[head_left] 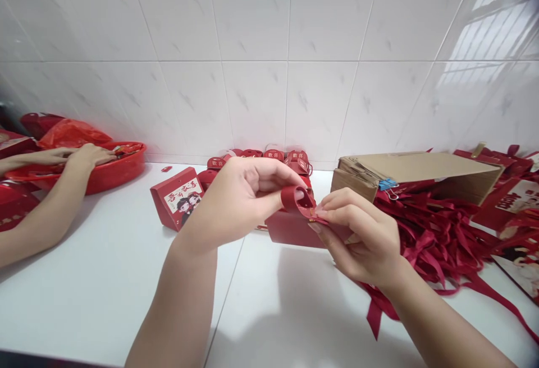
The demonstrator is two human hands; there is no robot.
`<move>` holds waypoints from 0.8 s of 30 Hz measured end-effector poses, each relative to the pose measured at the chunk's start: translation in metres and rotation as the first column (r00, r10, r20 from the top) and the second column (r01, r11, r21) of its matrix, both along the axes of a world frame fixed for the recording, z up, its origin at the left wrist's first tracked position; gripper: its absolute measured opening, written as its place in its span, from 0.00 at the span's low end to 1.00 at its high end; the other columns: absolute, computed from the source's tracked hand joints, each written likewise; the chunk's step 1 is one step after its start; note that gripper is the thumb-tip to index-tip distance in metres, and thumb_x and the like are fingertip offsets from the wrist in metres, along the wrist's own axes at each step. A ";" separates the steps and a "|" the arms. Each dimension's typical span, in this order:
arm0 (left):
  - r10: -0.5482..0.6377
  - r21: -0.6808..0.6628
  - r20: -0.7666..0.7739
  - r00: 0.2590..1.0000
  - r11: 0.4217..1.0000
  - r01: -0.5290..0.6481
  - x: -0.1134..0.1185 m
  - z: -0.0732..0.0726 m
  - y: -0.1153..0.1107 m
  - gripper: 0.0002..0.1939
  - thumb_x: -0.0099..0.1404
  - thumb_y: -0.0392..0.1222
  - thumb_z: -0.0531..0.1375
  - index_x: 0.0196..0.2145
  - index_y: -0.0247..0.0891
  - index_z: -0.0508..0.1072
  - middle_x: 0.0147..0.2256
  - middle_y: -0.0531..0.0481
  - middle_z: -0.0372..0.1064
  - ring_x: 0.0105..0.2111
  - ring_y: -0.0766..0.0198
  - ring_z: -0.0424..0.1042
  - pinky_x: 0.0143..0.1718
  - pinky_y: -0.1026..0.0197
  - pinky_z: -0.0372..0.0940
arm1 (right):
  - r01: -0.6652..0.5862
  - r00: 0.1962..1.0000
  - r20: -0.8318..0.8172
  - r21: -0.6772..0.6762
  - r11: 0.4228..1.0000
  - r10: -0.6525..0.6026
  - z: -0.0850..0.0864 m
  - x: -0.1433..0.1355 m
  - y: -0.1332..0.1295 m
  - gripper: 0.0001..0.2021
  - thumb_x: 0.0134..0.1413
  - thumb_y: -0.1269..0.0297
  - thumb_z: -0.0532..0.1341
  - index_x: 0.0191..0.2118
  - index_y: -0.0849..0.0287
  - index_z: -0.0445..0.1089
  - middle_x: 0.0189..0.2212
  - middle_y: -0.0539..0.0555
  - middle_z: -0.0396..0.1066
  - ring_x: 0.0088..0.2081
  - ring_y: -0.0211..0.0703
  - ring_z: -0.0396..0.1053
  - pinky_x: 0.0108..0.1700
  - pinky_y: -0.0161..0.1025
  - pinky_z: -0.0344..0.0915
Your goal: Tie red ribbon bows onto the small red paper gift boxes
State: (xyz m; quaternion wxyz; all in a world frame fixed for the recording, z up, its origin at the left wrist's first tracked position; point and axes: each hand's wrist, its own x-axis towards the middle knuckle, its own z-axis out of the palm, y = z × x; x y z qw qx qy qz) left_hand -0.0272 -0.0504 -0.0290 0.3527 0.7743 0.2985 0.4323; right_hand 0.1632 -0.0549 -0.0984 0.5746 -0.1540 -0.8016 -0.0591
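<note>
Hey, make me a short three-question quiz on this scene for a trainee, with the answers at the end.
1. True or false: the wearer's right hand has its fingers at the looped red ribbon.

2. What colour is the binder clip at the left of the opening of the cardboard box?
A. Green
B. Blue
C. White

3. Fill in the blank: over on the left, another person's hands reach into a red ____.

Key:
1. True.
2. B.
3. Basin.
</note>
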 end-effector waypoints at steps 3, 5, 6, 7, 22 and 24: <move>-0.039 0.001 0.009 0.999 0.999 0.039 0.003 -0.002 -0.003 0.11 0.60 0.26 0.59 0.33 0.39 0.77 0.29 0.58 0.77 0.32 0.72 0.77 0.32 0.77 0.71 | 0.000 1.000 0.003 0.026 1.000 0.000 0.002 0.001 -0.003 0.11 0.45 0.86 0.60 0.34 0.66 0.67 0.30 0.59 0.67 0.33 0.41 0.67 0.30 0.39 0.69; -0.040 0.011 0.023 0.999 0.999 0.040 0.004 -0.002 -0.004 0.13 0.59 0.24 0.58 0.33 0.39 0.77 0.29 0.59 0.76 0.32 0.73 0.77 0.32 0.79 0.70 | -0.002 1.000 0.004 0.029 1.000 0.002 0.003 0.001 -0.004 0.11 0.45 0.86 0.60 0.34 0.66 0.67 0.30 0.59 0.66 0.33 0.41 0.67 0.30 0.39 0.69; -0.037 0.019 0.030 0.999 0.999 0.037 0.005 -0.002 -0.004 0.14 0.58 0.23 0.57 0.33 0.39 0.77 0.29 0.59 0.76 0.32 0.74 0.76 0.32 0.79 0.70 | -0.002 1.000 0.005 0.029 1.000 0.002 0.003 0.001 -0.005 0.11 0.45 0.86 0.60 0.34 0.66 0.67 0.29 0.58 0.66 0.33 0.40 0.66 0.30 0.39 0.69; -0.034 0.029 0.032 0.999 0.999 0.033 0.005 -0.002 -0.004 0.14 0.58 0.22 0.57 0.33 0.38 0.77 0.29 0.59 0.76 0.32 0.74 0.76 0.32 0.79 0.70 | -0.001 1.000 0.006 0.027 1.000 0.001 0.003 0.000 -0.005 0.11 0.45 0.86 0.59 0.34 0.66 0.66 0.29 0.58 0.66 0.32 0.40 0.66 0.30 0.39 0.69; -0.039 0.068 -0.038 0.999 0.997 0.041 0.004 -0.002 -0.007 0.18 0.57 0.19 0.54 0.35 0.38 0.76 0.32 0.57 0.77 0.34 0.72 0.76 0.35 0.77 0.71 | 0.030 1.000 -0.002 0.009 1.000 -0.030 0.003 0.000 -0.002 0.11 0.47 0.85 0.60 0.34 0.64 0.66 0.30 0.57 0.66 0.32 0.40 0.67 0.31 0.40 0.69; -0.028 0.066 -0.043 0.999 0.997 0.031 0.005 -0.002 -0.006 0.18 0.58 0.20 0.53 0.35 0.38 0.76 0.32 0.56 0.76 0.33 0.72 0.76 0.34 0.77 0.71 | 0.038 0.999 0.006 0.027 0.999 -0.039 0.002 0.000 -0.002 0.11 0.47 0.85 0.59 0.34 0.63 0.65 0.30 0.57 0.66 0.32 0.40 0.67 0.31 0.40 0.68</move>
